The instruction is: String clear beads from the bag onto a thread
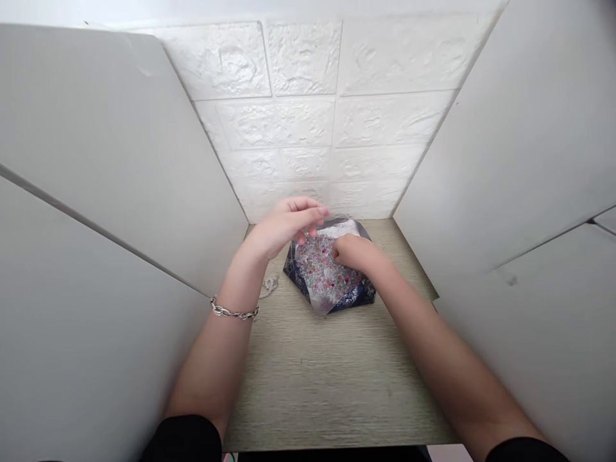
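Beads [321, 264]: probably light, hard, slippery — best pinched singly.
Patterned holder [357, 297]: seems soft-sided; grasp the rim.
Left hand [296, 223]: half-curled, grip unclear.
Right hand [355, 253]: curled inward — contents hidden.

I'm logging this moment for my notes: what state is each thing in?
Container: open, beads inside
Beads: loose, heaped together
Left hand: fingers bent, grip unclear
Right hand: fingers curled at the beads, contents hidden
Bracelet: worn around the left forearm
Pale strand: lying on the table
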`<state>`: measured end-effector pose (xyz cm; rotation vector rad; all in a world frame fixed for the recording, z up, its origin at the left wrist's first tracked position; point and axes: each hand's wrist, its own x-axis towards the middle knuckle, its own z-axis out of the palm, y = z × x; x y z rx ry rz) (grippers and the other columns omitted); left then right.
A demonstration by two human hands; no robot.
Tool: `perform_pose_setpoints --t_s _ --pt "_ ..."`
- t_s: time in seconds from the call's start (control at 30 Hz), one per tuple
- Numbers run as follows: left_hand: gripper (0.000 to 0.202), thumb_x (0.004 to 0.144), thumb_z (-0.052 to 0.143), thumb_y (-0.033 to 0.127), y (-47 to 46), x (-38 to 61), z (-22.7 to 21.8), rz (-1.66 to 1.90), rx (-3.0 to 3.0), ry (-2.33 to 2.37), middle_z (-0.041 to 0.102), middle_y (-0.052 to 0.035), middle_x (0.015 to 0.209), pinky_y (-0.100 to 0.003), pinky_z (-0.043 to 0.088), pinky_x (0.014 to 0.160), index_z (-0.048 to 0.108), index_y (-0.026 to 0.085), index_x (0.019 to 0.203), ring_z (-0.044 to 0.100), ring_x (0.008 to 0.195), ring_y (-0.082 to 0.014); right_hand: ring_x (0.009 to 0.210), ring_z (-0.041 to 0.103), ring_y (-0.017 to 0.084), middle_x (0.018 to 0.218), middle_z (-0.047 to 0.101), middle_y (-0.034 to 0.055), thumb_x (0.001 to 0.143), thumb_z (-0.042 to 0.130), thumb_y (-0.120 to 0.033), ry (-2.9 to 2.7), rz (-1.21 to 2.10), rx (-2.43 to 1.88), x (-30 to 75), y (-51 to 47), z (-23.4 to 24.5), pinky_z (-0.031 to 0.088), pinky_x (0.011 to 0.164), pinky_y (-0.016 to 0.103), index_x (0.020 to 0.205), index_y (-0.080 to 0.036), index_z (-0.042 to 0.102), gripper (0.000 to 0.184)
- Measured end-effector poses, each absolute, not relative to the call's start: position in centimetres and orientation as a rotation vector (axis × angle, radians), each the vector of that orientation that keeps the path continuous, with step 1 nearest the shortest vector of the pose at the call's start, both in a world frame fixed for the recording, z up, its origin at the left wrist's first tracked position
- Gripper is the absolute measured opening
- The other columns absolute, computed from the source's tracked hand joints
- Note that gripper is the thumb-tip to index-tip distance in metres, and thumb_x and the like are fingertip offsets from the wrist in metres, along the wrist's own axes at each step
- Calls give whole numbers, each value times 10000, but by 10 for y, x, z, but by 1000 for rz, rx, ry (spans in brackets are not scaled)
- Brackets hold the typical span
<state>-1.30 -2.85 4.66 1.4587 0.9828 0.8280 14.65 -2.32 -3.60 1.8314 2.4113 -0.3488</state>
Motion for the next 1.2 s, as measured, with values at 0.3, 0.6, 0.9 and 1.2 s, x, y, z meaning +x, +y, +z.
perform_pose_setpoints --t_s 0.3,0.6,0.9,1.2 --pt "173 673 572 331 -13 -5 15 761 1608 1104 401 52 472 -191 182 385 601 161 656 275 397 -30 665 527 131 741 618 45 712 427 -157 2688 -592 1876 156 -20 -27 363 599 236 681 -154 561 138" --pt "218 663 577 358 -14 6 11 899 1618 1167 466 39 505 -198 257 452 595 145 620 329 452 -42 669 538 70 846 539 -15 763 475 -317 2476 -2758 1978 153 -15 -20 455 678 238 785 -188 449 134" --pt "186 655 578 316 -13 8 11 967 1563 1102 569 11 624 -196 355 555 591 134 619 450 554 -52 677 600 107 755 557 -33 752 562 -297 2055 -3428 1536 137 -19 -23 516 666 293 785 -198 450 154" --pt "179 647 579 314 -10 4 8 954 1581 1119 579 14 611 -194 351 530 611 139 631 442 527 -50 668 611 99 721 609 -19 742 588 -237 1959 -3540 1620 129 -19 -28 520 667 257 756 -176 506 104"
